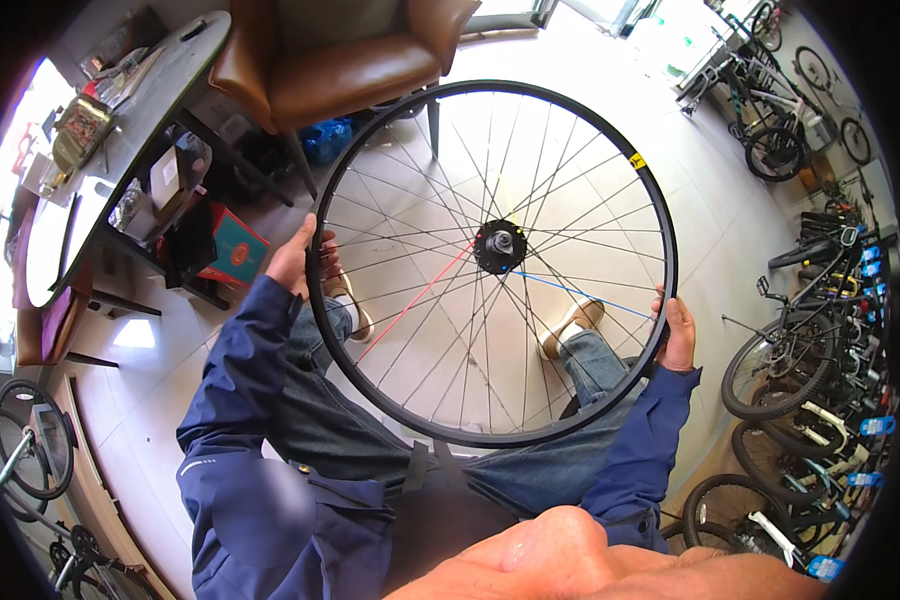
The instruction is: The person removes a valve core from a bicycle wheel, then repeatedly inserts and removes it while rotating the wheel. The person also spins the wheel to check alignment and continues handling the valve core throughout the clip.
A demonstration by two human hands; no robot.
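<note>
A spoked bicycle wheel [507, 438] without a tyre lies roughly level above my lap, its rim black with a yellow sticker at the upper right. At its middle sits a black hub [500, 246]. Most spokes are dark; a red spoke [415, 303] runs toward the lower left and a blue spoke [580, 291] toward the right. My left hand [295, 260] is closed around the rim's left side, thumb on top. On the opposite side my right hand [676, 330] grips the rim, with some fingers hidden beneath it.
A brown leather armchair [355, 80] stands beyond the wheel. To the left is a table [155, 95] bearing boxes and papers, with cartons underneath. Several bicycles [790, 360] line the right side, and another bicycle [30, 450] is at the lower left. My shoes [582, 318] rest on pale floor tiles.
</note>
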